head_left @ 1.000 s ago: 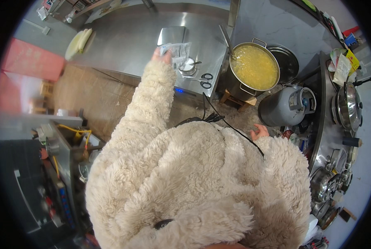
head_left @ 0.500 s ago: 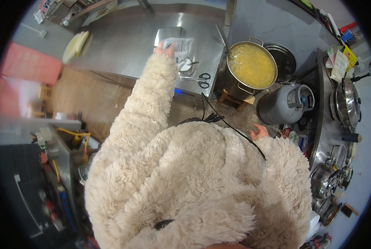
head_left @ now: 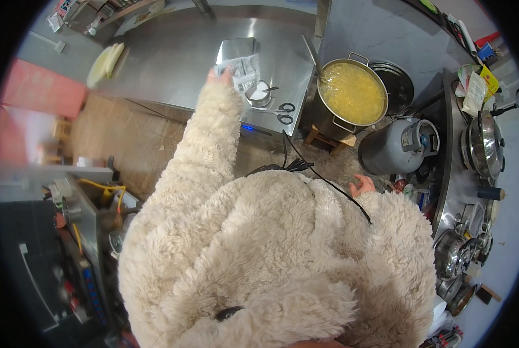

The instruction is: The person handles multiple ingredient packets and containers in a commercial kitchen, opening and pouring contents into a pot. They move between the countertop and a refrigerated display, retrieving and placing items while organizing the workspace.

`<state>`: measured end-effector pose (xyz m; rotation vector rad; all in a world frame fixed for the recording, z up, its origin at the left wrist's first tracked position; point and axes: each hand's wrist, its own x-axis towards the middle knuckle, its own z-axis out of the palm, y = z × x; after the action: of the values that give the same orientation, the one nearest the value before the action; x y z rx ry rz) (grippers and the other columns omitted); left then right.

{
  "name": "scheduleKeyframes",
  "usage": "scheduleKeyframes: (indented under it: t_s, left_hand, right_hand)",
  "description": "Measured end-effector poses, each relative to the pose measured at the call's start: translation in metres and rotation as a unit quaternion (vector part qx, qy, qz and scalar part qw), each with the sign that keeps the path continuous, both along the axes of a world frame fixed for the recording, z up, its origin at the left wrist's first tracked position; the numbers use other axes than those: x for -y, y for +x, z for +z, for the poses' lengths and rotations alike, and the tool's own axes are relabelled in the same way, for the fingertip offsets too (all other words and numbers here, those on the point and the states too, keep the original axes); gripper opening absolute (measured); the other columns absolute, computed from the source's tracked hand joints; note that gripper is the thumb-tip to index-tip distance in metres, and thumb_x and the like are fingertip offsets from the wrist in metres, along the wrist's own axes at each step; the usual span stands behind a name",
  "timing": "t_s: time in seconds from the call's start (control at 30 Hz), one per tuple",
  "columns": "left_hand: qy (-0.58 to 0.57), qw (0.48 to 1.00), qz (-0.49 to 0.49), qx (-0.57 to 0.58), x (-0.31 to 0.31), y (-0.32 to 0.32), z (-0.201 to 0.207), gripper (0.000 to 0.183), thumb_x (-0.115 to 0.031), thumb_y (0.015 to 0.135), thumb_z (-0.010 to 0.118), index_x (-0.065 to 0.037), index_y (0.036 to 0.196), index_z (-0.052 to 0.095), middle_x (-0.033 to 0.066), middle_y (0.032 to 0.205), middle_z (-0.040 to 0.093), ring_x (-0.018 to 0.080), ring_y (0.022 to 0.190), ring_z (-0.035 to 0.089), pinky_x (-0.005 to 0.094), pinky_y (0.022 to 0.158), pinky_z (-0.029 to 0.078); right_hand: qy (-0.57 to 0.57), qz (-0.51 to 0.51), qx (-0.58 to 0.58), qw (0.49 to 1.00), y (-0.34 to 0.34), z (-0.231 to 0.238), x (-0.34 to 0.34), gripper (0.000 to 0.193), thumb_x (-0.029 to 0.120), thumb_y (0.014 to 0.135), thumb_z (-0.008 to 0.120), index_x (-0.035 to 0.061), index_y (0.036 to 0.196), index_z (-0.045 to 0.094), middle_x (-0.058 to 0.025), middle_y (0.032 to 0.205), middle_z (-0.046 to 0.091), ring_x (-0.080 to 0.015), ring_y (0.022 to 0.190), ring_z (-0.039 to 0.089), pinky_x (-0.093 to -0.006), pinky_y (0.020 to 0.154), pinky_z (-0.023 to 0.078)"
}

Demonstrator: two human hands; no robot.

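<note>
Two hands to follow, and they are well apart. Left hand (head_left: 225, 74) is stretched far out over the steel counter (head_left: 172, 55), fingers closed on the lower corner of a crumpled white packet (head_left: 243, 68) with dark print; most of the hand is swallowed by the fluffy cream sleeve, so the exact pinch is hard to read. That packet sits up off the counter surface, tilted, just beside a small round metal bowl (head_left: 259, 94) and near a pair of black-handled scissors (head_left: 283, 113). Right hand (head_left: 362, 185) hangs low by the person's side, palm up, fingers loosely curled and holding nothing, close to a grey gas cylinder (head_left: 397, 146).

How far along? My read: the packet is only just gripped, and whether it is opened I cannot tell from here. Scissors lie untouched. Big pot (head_left: 352, 95) of yellow soup stands to the right of the counter with a ladle handle sticking out, nothing going into it at this point, so the pouring or cutting part looks undone.

Packaging elsewhere: a flat pale yellow-green bundle (head_left: 105, 62) lies at the counter's left end, and on the right-hand shelf a cluster of white, yellow and red packets (head_left: 474, 87) leans near the lidded pans.
</note>
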<state>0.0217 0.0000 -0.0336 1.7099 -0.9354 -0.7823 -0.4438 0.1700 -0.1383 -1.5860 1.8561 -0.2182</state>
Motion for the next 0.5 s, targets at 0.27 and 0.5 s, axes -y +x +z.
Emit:
scheduleKeyframes:
  t_s: [0.27,0.5]
  left_hand:
    - [-0.012,0.997,0.018,0.07,-0.015,0.006,-0.009,0.043,-0.031,0.084,0.058,-0.008,0.121,0.053,0.0132,0.11,0.059,0.027,0.105,0.056,0.0334,0.09,0.042]
    - [-0.017,0.997,0.031,0.066,-0.029,0.003,-0.017,0.042,-0.03,0.084,0.058,-0.008,0.119,0.054,0.0133,0.108,0.06,0.0271,0.103,0.057,0.0334,0.089,0.043]
  right_hand:
    - [-0.041,0.008,0.004,0.999,0.004,-0.005,0.0,0.041,0.019,0.073,0.067,0.01,0.113,0.06,-0.0105,0.106,0.056,-0.0224,0.083,0.06,-0.0335,0.075,0.049]
    - [-0.035,0.03,-0.018,0.999,0.001,-0.011,0.001,0.045,0.027,0.076,0.068,0.0084,0.116,0.058,-0.0111,0.112,0.055,-0.0192,0.078,0.059,-0.0329,0.073,0.05]
